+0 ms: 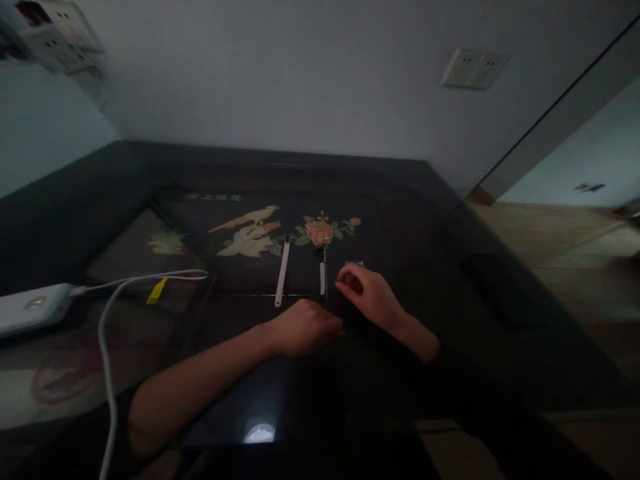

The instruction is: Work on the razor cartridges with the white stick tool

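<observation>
At the far left edge a white power bank point(30, 308) lies on the dark glass table point(450, 320), and a white cable point(107, 333) runs from it, looping right and then back toward the near edge. A small yellow tag point(157, 291) sits just right of the loop. Under the glass, farther back, a painted panel shows pale birds point(250, 233) and an orange flower point(319, 231). Near the middle, a slim white strip point(283, 272) lies lengthwise, pointing away, and just to its right lies a shorter tool with a dark top and light blade point(323, 272). The left hand point(305, 328) rests knuckles-up on the table, just near of these two pieces, its grip curled together; whether it holds anything cannot be told. The right hand point(367, 293) sits just right of the short tool, fingers bent and close together over something small and pale at the fingertips, too dim to identify. Farther right, a dark flat object point(500, 287) lies on the table, well apart from the hands. On the wall behind sits a white socket plate point(474, 68).
</observation>
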